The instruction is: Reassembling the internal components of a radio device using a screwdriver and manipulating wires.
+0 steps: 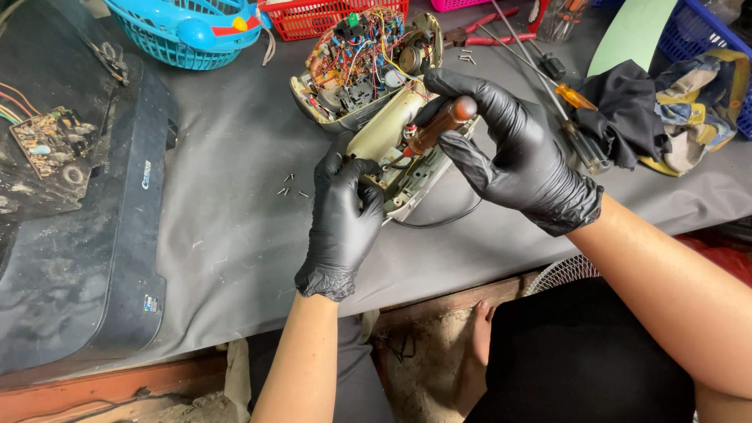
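You get even, soft daylight across the grey table cover (235,235), bright enough to read fine wiring on the open circuit board (356,55). Your black gloves carry small highlights: the right hand (501,149) shines along the knuckles, the left hand (341,227) less so. Shadows under both hands are faint and short. Focus stays sharp at centre; straight lines bow slightly toward the frame edges, and under the table it's dim.
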